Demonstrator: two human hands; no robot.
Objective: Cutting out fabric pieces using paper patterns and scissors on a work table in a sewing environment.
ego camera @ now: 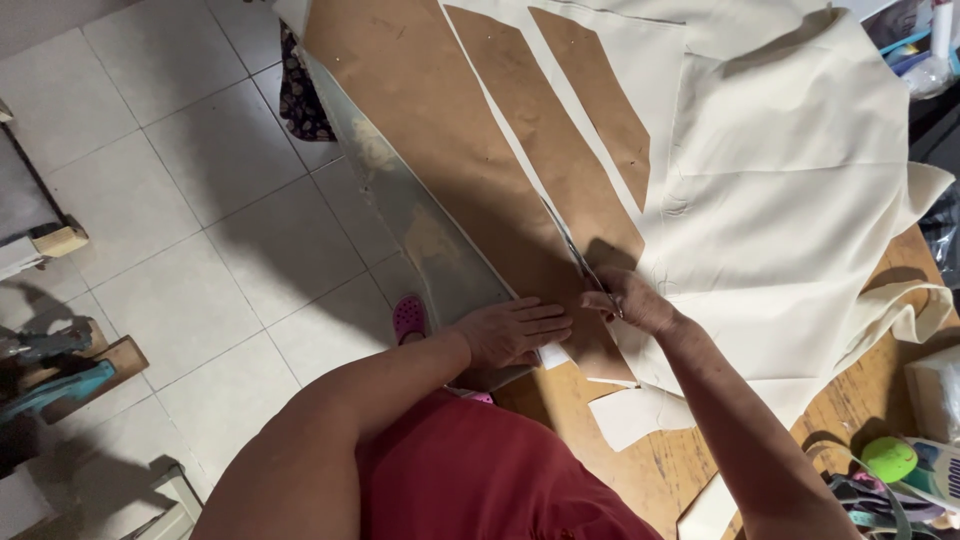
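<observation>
One pink shoe (408, 318) on tiled floor (180, 250), far left. Left hand (512, 332) flat on nearest of three brown paper patterns (440, 130), fingers together, extended. Right hand (632, 300) clamped on one pair of scissors (575, 250), blades between patterns. One cream fabric (790, 200) spread right, on wooden table (660, 470).

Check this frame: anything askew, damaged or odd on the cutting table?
Nothing damaged. The cream fabric is rumpled and hangs over the table's far edge, and offcuts lie loose near the right hand with scissors.
</observation>
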